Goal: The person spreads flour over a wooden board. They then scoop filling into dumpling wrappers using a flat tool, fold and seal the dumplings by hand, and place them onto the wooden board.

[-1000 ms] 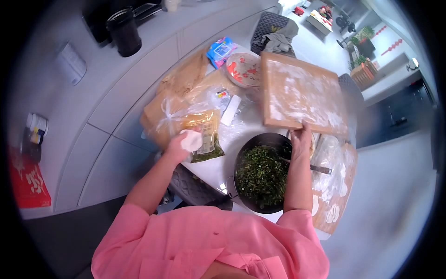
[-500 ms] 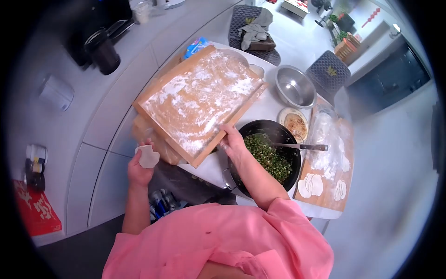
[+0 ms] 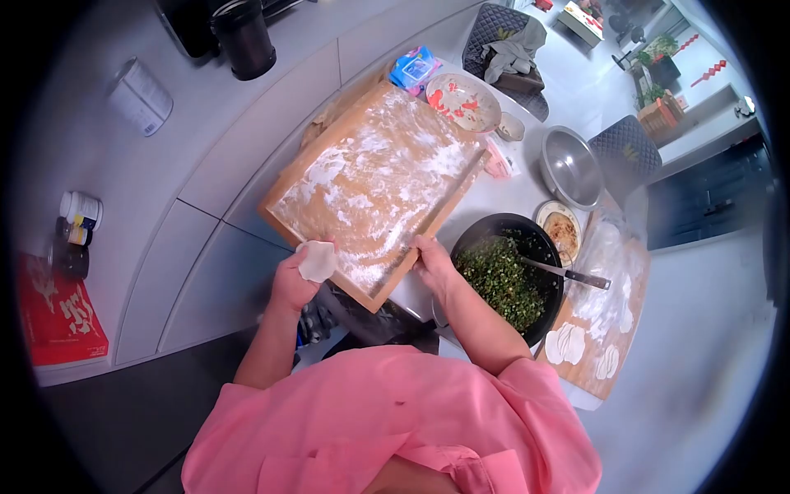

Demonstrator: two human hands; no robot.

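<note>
A floured wooden board [image 3: 374, 177] with a raised edge lies over the bags at the table's left side. My right hand [image 3: 432, 261] grips its near right edge. At its near left corner, my left hand [image 3: 295, 281] holds a round dough wrapper [image 3: 318, 261]. Just right of my right forearm sits a black pot [image 3: 553, 247] of chopped green filling [image 3: 506, 284], with a metal-handled utensil [image 3: 588, 280] resting in it. More dough wrappers [image 3: 565, 343] lie on a second wooden board [image 3: 583, 372] at the right, partly under clear plastic.
Behind the pot are a plate with a browned flatbread [image 3: 561, 234] and a steel bowl [image 3: 572, 167]. A bowl with red bits [image 3: 463, 102] and a blue wipes pack [image 3: 415, 67] stand at the far edge. Chairs [image 3: 625, 154] flank the table; a counter runs along the left.
The floured board has moved from above the pot to the left, over the bags. My left hand, still with the wrapper, has come to its near corner.
</note>
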